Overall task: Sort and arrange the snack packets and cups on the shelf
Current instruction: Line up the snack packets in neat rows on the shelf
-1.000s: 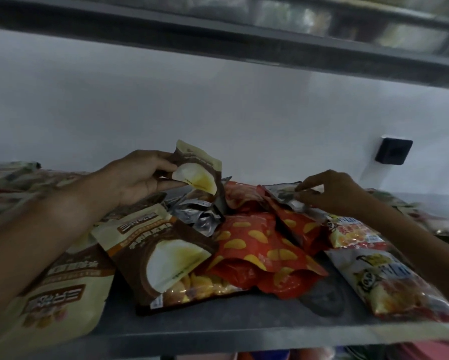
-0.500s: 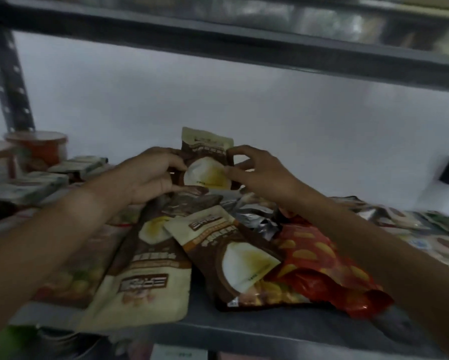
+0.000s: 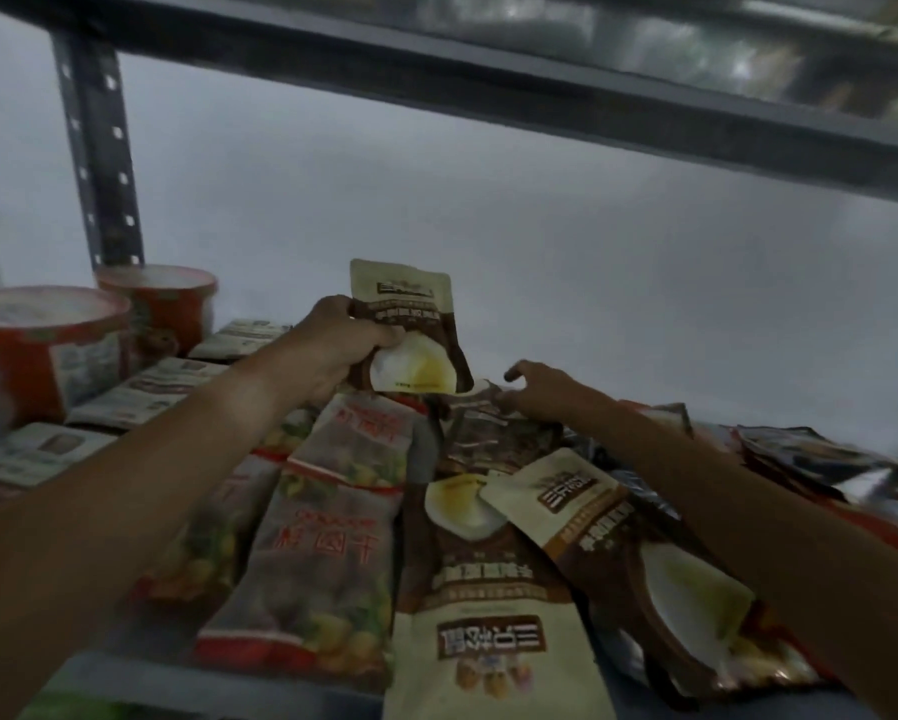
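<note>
Half a second ago both our hands held the brown packet [image 3: 408, 324] mid-frame; now only our left hand [image 3: 332, 350] grips it upright, while our right hand [image 3: 535, 389], fingers loosely spread and empty, reaches for the pile [image 3: 493, 439].

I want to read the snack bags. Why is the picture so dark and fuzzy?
Head view: the light is dim and grey, so colours look dull; the cups at the left and the packets at the far right are smeared; the brown packet in the left hand is clearest, though its print stays unreadable.
</note>
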